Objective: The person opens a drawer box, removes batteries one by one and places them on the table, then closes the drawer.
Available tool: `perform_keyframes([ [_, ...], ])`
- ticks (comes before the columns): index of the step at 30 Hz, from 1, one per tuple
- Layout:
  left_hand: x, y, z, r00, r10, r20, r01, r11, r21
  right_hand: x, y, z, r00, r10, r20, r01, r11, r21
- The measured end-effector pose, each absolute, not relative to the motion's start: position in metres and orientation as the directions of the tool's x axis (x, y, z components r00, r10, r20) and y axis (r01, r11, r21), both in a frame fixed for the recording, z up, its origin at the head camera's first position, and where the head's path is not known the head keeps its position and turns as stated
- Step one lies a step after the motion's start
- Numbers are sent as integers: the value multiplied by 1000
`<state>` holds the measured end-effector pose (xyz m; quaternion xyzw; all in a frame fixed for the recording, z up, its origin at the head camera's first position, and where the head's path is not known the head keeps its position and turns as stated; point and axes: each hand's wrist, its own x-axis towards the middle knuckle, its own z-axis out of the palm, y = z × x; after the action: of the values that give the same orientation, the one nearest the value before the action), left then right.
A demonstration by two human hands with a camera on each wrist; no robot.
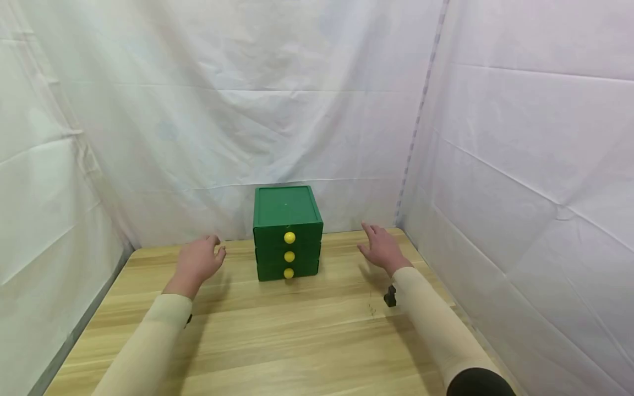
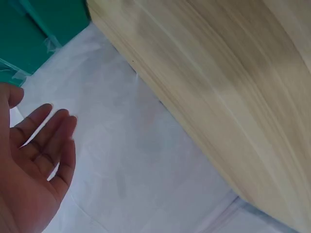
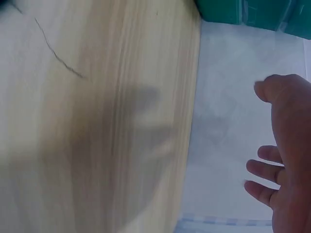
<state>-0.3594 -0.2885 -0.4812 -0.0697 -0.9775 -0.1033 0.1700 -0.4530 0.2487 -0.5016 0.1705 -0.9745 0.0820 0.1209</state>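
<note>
A green drawer box with three stacked drawers stands near the back of the wooden table. Each drawer front bears a round yellow knob, and all the drawers look pushed in. To the left of the box my left hand hovers over the table, its fingers loosely bent and holding nothing; the left wrist view shows the bare palm. On the other side my right hand is held above the table, fingers spread and nothing in them. Neither hand touches the box.
The wooden table has its back edge close to a white curtain. More white sheeting hangs along the right side and the left side. Dark marks lie on the table near the right forearm.
</note>
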Motion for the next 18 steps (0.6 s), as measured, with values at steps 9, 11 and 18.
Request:
perform_keyframes([
  [9, -347, -280, -480, -934, 28, 357, 164, 920, 356, -441, 234, -500, -908, -285, 308, -372, 886, -276],
  [11, -344, -278, -479, -931, 14, 364, 163, 909, 384, -441, 230, -499, -912, -280, 298, -372, 871, -320],
  [18, -339, -270, -479, -922, -1, 387, 187, 874, 449, -442, 213, -486, -930, -257, 263, -362, 768, -529],
])
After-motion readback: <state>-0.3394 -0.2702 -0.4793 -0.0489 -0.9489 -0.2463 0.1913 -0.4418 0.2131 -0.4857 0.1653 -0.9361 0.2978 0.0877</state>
